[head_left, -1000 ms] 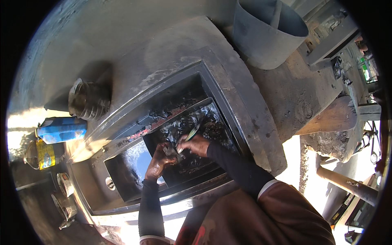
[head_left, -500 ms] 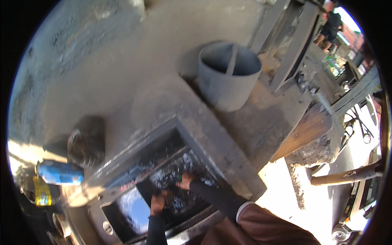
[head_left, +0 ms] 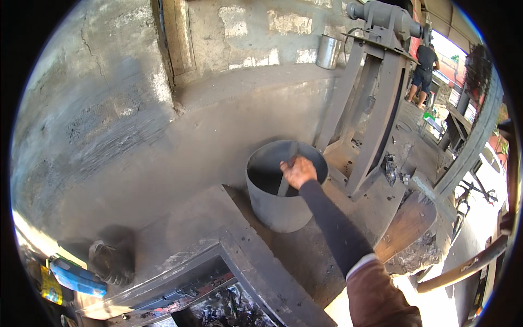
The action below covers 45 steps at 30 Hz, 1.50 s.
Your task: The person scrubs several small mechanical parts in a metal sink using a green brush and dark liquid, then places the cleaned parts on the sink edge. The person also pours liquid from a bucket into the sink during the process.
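Note:
My right hand (head_left: 300, 173) is over the mouth of a round grey metal bucket (head_left: 283, 212). Its fingers are closed at the flat bar handle (head_left: 285, 184) that spans the bucket's top, and the fingertips are partly hidden by the hand itself. The bucket stands upright on a dusty ledge, and its inside is dark. Below and left of it lies a rectangular metal-framed trough (head_left: 239, 252), cut off by the lower edge, with wet, shiny dark pieces (head_left: 231, 308) in it. My left hand is out of the picture.
Behind the bucket rises a grinder-like machine (head_left: 389, 19) on a steel stand (head_left: 376, 120). A silver can (head_left: 328, 52) stands by the wall. At left are a dark jug (head_left: 109, 261), a blue container (head_left: 78, 277) and a yellow one (head_left: 52, 286). A person (head_left: 424, 68) stands far right.
My right hand has left the trough and moved up to the bucket's handle. My left hand, earlier in the trough, is gone from view. The view has tilted upward.

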{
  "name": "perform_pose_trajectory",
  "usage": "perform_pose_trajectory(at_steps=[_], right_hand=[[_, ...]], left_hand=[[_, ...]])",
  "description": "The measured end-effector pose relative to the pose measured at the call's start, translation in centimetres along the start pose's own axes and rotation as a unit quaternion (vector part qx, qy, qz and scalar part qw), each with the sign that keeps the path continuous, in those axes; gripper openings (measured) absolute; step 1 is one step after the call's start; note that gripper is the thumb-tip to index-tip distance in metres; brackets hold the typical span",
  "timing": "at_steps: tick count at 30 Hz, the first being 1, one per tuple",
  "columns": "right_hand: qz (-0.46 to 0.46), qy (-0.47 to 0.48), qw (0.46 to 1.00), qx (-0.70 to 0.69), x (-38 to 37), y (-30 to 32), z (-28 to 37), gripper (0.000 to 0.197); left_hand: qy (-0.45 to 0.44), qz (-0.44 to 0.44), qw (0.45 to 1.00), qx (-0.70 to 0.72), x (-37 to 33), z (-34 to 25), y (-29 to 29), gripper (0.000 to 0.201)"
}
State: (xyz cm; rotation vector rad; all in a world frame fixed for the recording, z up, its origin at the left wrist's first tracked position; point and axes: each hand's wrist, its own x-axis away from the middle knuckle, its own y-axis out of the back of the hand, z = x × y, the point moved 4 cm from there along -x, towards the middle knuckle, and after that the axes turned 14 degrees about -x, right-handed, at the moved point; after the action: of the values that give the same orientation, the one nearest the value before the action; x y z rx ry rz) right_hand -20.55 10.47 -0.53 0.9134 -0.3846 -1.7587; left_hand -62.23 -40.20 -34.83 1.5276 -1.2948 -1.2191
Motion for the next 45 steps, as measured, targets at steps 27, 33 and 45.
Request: perform_pose_trajectory(at_steps=[27, 33, 45], right_hand=[[0.096, -0.278, 0.851, -0.434, -4.8, -0.3, -3.6, 0.022], [0.15, -0.201, 0.879, -0.406, -2.2, 7.8, 5.9, 0.025], [0.231, -0.105, 0.851, -0.46, 11.1, 14.8, 21.6, 0.025]], left_hand=[[0.302, 0.02, 0.912, 0.275, -15.8, -14.8, 11.4, 0.035], [0.177, -0.06, 0.919, 0.346, -21.4, -17.2, 10.5, 0.028], [0.186, 0.012, 0.726, 0.662, -27.2, -14.2, 17.1, 0.057]])
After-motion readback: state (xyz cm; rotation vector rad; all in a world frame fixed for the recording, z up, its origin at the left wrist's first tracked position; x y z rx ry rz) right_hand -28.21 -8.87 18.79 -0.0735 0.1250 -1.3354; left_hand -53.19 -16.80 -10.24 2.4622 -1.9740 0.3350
